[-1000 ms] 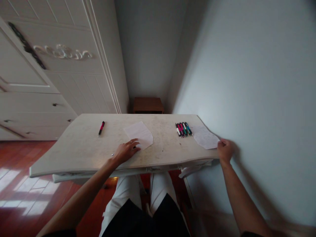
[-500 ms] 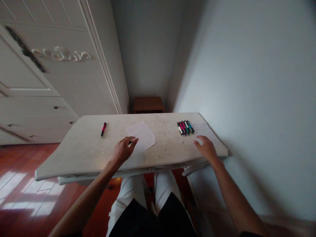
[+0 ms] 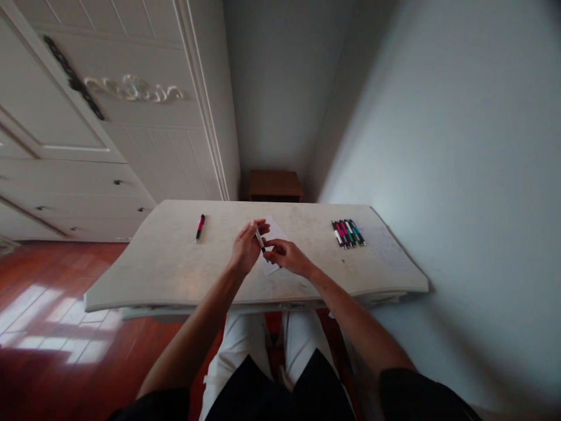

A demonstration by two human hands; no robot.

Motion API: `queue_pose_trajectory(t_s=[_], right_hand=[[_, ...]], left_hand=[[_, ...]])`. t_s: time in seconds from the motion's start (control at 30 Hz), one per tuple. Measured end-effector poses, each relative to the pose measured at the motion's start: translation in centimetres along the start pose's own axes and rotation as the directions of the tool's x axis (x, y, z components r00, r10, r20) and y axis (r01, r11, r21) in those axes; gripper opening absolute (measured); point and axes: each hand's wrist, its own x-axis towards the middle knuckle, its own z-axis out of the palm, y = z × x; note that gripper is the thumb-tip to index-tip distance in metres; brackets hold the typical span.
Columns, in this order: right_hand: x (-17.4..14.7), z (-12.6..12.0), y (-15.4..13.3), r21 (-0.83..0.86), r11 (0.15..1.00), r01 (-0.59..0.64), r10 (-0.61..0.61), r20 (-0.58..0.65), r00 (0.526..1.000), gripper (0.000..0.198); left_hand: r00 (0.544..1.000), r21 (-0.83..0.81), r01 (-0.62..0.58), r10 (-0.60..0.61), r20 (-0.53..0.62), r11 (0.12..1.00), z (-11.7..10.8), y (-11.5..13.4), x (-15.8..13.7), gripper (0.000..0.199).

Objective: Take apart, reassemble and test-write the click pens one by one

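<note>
Over the middle of the white table (image 3: 175,269), my left hand (image 3: 246,248) is closed around a white and black pen (image 3: 260,238), which tilts with its black end down toward me. My right hand (image 3: 287,257) has come up against the pen's lower end, its fingers pinched on it. Beneath both hands lies a sheet of white paper (image 3: 277,229), partly covered by them. A row of several pens (image 3: 348,234) in white, pink, green and blue with black parts lies to the right. Alone on the left is a pink and black pen (image 3: 200,228).
A small dark speck (image 3: 343,261) lies in front of the pen row. The right part of the table bears faint scribbles (image 3: 388,245). A white cabinet (image 3: 144,146) stands at the left, a pale wall (image 3: 460,175) at the right, and a brown wooden stand (image 3: 275,183) behind the table.
My right hand has moved left from beside the pen row to the pen in my left hand. My left hand has turned and lifted slightly, showing the pen. The view has shifted a little left.
</note>
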Motion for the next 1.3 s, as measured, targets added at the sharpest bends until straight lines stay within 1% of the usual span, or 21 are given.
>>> queue_pose_trajectory(t_s=[0.13,0.2,0.23,0.27,0.3,0.33,0.4,0.43,0.47,0.53,0.6,0.63,0.67,0.77,0.8,0.87,0.97,1.03,1.1,1.2,1.3], right_hand=[[1.5,0.6,0.2,-0.028,0.999,0.042,-0.042,-0.019,0.999,0.029],[1.3,0.0,0.2,0.019,1.0,0.003,-0.002,-0.023,1.0,0.027],[1.1,-0.5,0.2,0.084,0.996,-0.028,0.031,-0.034,0.999,0.027],[1.0,-1.2,0.1,0.162,0.986,-0.042,0.053,-0.065,0.997,0.027],[0.9,-1.9,0.1,0.242,0.969,-0.041,0.074,-0.126,0.989,0.028],[0.9,-2.6,0.2,0.327,0.944,-0.038,0.108,-0.199,0.974,0.03],[1.0,-4.1,0.4,0.485,0.874,-0.009,0.191,-0.328,0.925,0.032],[1.1,-4.8,0.6,0.558,0.83,0.011,0.23,-0.361,0.904,0.031],[1.3,-5.3,0.8,0.621,0.784,0.027,0.262,-0.369,0.892,0.03],[1.8,-6.2,1.2,0.705,0.709,0.038,0.292,-0.342,0.893,0.025],[2.3,-6.6,1.6,0.728,0.685,0.016,0.292,-0.295,0.91,0.021],[2.5,-6.6,1.8,0.72,0.694,-0.006,0.291,-0.272,0.917,0.021],[2.8,-6.6,2.0,0.701,0.712,-0.036,0.291,-0.249,0.924,0.023],[3.7,-6.3,2.7,0.595,0.795,-0.117,0.297,-0.214,0.93,0.028],[4.1,-6.2,2.9,0.558,0.82,-0.126,0.294,-0.223,0.929,0.029],[4.9,-6.0,3.5,0.505,0.855,-0.115,0.284,-0.272,0.919,0.031],[6.1,-5.8,4.1,0.475,0.876,-0.08,0.281,-0.369,0.886,0.031],[6.8,-5.9,4.4,0.455,0.888,-0.068,0.276,-0.41,0.869,0.03],[7.4,-6.0,4.7,0.423,0.905,-0.049,0.251,-0.438,0.863,0.029],[8.1,-6.0,4.9,0.342,0.94,-0.002,0.174,-0.474,0.863,0.027],[8.6,-5.7,5.0,0.244,0.969,-0.039,0.147,-0.443,0.884,0.025]], left_hand=[[0.992,0.267,-0.122,0.118,0.03,0.956,-1.0,-1.4,0.0,0.043],[0.984,0.481,-0.176,0.142,0.105,0.859,-2.3,-1.3,0.2,0.053],[0.977,0.613,-0.213,0.145,0.159,0.76,-3.0,-1.2,0.4,0.056],[0.968,0.748,-0.249,0.159,0.192,0.615,-3.8,-1.1,0.6,0.057],[0.962,0.861,-0.269,0.167,0.217,0.433,-4.7,-1.2,0.8,0.057],[0.959,0.929,-0.281,0.118,0.259,0.241,-5.4,-1.3,0.9,0.057],[0.931,0.928,-0.364,-0.027,0.363,-0.072,-6.4,-1.8,1.0,0.053],[0.905,0.891,-0.425,-0.096,0.414,-0.16,-6.7,-2.1,1.0,0.051],[0.873,0.85,-0.486,-0.155,0.462,-0.203,-6.8,-2.4,1.0,0.05],[0.787,0.774,-0.608,-0.259,0.56,-0.174,-6.5,-2.8,1.1,0.052],[0.7,0.72,-0.69,-0.313,0.641,-0.069,-6.0,-2.7,1.6,0.057],[0.679,0.708,-0.706,-0.307,0.667,-0.021,-5.8,-2.4,1.9,0.059],[0.682,0.71,-0.704,-0.275,0.678,0.007,-5.7,-2.1,2.4,0.058],[0.774,0.778,-0.628,-0.112,0.624,-0.003,-5.7,-1.1,4.3,0.046],[0.782,0.784,-0.62,-0.089,0.617,-0.015,-5.9,-0.8,5.0,0.042],[0.736,0.74,-0.672,-0.121,0.666,-0.019,-6.2,-0.6,6.4,0.036],[0.612,0.632,-0.775,-0.227,0.757,0.016,-6.5,-1.0,7.9,0.033],[0.553,0.579,-0.815,-0.264,0.79,0.029,-6.7,-1.6,8.5,0.033],[0.564,0.581,-0.814,-0.246,0.788,-0.004,-6.8,-2.3,8.9,0.032],[0.654,0.652,-0.754,-0.167,0.738,-0.077,-6.9,-3.0,9.1,0.034],[0.687,0.684,-0.726,-0.129,0.715,-0.07,-7.0,-3.3,9.0,0.037]])
